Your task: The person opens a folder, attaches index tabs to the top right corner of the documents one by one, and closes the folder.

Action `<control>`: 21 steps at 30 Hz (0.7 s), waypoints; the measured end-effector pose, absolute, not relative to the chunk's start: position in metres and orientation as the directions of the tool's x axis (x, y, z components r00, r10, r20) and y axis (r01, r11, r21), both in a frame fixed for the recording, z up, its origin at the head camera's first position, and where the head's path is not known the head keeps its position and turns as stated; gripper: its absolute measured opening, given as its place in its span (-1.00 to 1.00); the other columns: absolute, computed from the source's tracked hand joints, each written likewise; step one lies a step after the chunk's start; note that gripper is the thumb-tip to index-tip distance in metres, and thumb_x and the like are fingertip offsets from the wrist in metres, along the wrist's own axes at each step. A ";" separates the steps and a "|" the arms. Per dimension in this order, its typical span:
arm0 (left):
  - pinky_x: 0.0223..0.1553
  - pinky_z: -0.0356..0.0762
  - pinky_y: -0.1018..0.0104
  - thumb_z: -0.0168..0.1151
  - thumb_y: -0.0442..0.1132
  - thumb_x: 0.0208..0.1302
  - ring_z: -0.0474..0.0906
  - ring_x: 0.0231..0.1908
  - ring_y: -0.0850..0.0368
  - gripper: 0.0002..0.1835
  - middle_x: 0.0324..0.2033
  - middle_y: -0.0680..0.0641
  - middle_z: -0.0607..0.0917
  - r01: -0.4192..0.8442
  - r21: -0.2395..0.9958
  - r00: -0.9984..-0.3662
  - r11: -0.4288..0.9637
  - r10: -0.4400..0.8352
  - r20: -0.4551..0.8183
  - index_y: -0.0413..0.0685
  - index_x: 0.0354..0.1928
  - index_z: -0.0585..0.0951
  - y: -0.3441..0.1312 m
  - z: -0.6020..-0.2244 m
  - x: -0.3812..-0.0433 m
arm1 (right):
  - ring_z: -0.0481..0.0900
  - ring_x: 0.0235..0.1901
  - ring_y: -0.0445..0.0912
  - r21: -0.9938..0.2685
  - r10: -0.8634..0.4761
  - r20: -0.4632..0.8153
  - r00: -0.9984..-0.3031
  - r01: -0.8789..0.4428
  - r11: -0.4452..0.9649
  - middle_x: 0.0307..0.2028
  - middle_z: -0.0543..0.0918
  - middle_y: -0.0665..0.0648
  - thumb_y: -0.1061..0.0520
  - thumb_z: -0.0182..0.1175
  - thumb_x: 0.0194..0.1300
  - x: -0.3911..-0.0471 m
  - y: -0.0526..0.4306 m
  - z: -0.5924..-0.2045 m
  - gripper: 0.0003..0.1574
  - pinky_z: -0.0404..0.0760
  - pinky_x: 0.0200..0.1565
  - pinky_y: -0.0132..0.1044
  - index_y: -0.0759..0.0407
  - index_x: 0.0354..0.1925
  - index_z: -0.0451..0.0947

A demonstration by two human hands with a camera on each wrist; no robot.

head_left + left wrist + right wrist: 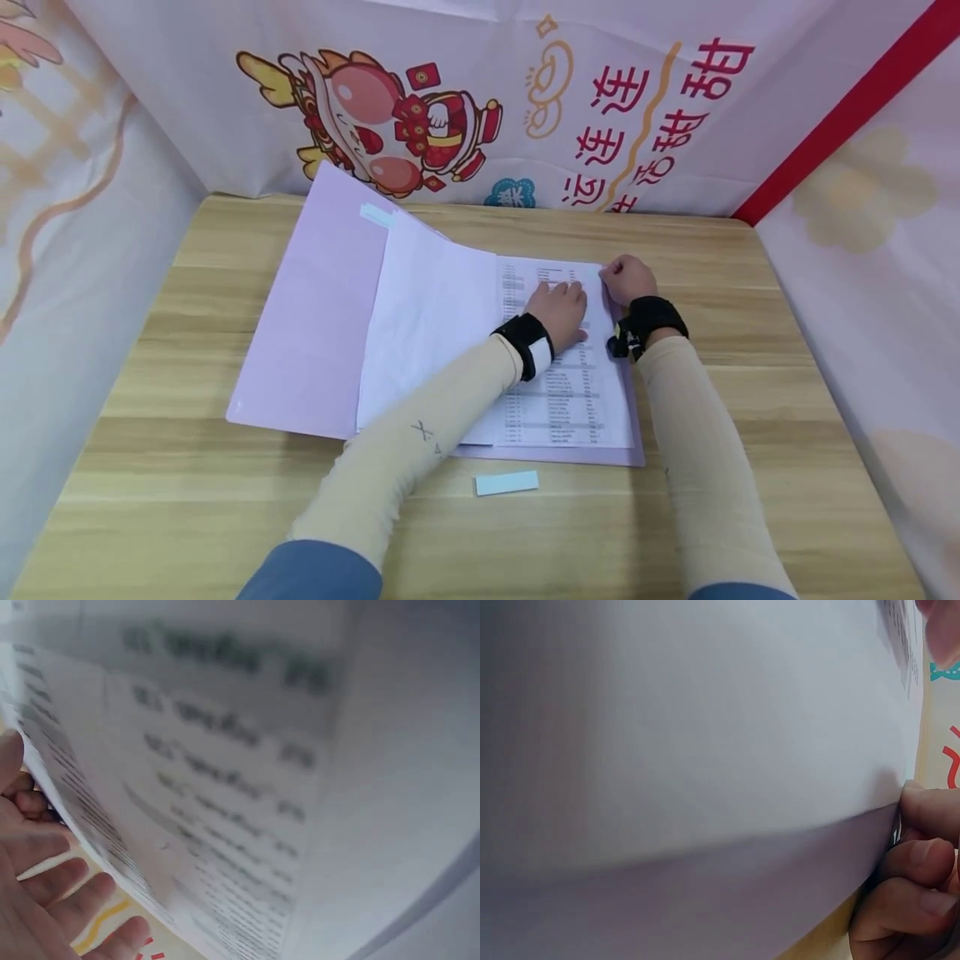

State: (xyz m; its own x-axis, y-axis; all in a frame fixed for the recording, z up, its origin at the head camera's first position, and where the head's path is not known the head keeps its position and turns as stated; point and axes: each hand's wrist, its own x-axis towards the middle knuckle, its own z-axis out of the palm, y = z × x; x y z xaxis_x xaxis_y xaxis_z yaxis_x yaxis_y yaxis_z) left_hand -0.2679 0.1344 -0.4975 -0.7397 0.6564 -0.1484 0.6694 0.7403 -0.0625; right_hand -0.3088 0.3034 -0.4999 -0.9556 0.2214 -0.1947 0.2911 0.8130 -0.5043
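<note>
On tbl (570, 542), hands (558, 315) on pg (555, 408), folder (303, 342)

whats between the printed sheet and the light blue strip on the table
In the head view: the edge of the purple folder below the printed sheet, then bare tabletop before the light blue strip.

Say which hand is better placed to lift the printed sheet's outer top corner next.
Probably the right hand: its fingers curl at that spot, while the left hand lies farther in, over the printed sheet.
</note>
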 end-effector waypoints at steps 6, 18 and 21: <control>0.20 0.46 0.05 0.10 0.30 0.43 0.41 0.33 0.03 -0.21 0.43 -0.09 0.40 0.675 -0.055 -0.737 0.736 0.668 -0.103 -0.08 0.48 0.37 0.124 -0.492 -0.255 | 0.51 -0.14 0.17 -0.513 0.227 -0.199 -0.953 0.299 0.805 -0.16 0.56 0.29 0.07 0.07 0.49 -0.310 0.306 -0.504 -0.69 0.48 -0.07 -0.05 0.33 -0.12 0.50; 0.27 0.43 0.05 0.04 0.36 0.43 0.35 0.40 0.00 -0.14 0.48 -0.14 0.34 0.726 0.014 -0.682 0.688 0.721 -0.121 -0.11 0.51 0.32 0.106 -0.461 -0.204 | 0.48 -0.07 0.13 -0.590 0.230 -0.242 -0.943 0.331 0.737 -0.05 0.52 0.28 -0.01 0.04 0.56 -0.306 0.306 -0.503 -0.59 0.48 -0.07 -0.10 0.33 0.05 0.48; 0.21 0.48 0.08 0.05 0.38 0.41 0.38 0.38 0.01 -0.13 0.46 -0.15 0.36 0.711 0.049 -0.694 0.701 0.712 -0.111 -0.13 0.50 0.34 0.106 -0.458 -0.192 | 0.50 -0.14 0.06 -0.623 0.224 -0.276 -0.935 0.352 0.698 -0.09 0.52 0.24 -0.08 0.02 0.58 -0.303 0.308 -0.499 -0.54 0.49 -0.15 -0.19 0.31 0.07 0.48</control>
State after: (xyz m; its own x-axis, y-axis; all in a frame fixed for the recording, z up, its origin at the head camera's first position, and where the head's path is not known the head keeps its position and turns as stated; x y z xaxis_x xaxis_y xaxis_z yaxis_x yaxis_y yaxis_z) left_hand -0.1920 0.1056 -0.4578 -0.6936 0.7117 -0.1115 0.7114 0.7010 0.0490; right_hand -0.3026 0.3083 -0.4995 -0.9346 0.2243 -0.2762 0.3518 0.6982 -0.6235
